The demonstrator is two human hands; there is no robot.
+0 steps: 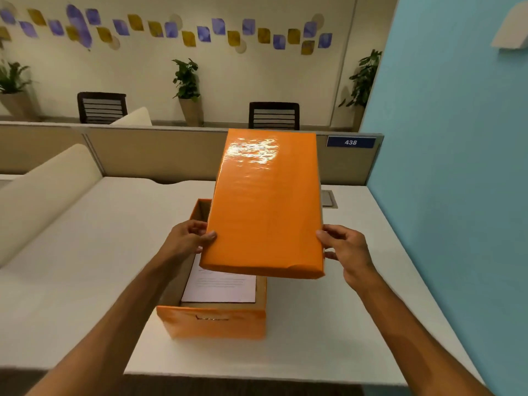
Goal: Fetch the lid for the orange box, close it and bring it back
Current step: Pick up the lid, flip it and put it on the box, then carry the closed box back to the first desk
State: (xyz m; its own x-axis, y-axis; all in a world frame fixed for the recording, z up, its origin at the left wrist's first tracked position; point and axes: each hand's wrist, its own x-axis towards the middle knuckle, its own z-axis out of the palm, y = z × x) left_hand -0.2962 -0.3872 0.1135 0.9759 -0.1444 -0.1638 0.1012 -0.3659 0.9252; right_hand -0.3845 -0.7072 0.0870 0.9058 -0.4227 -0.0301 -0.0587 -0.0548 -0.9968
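Note:
The orange box (213, 322) stands open on the white desk (328, 324), with a white printed sheet (220, 287) lying inside it. Above it hovers the glossy orange lid (265, 207), top face up, tilted and shifted a little to the right of the box. My left hand (187, 238) grips the lid's near left edge. My right hand (344, 250) grips its near right edge. The lid hides the far part of the box.
A beige partition (160, 154) with a blue "438" sign (350, 142) backs the desk. A light blue wall (457, 167) stands close on the right. A cream curved divider (48, 195) lies at left. Black chairs (273, 115) and potted plants (187, 90) stand behind.

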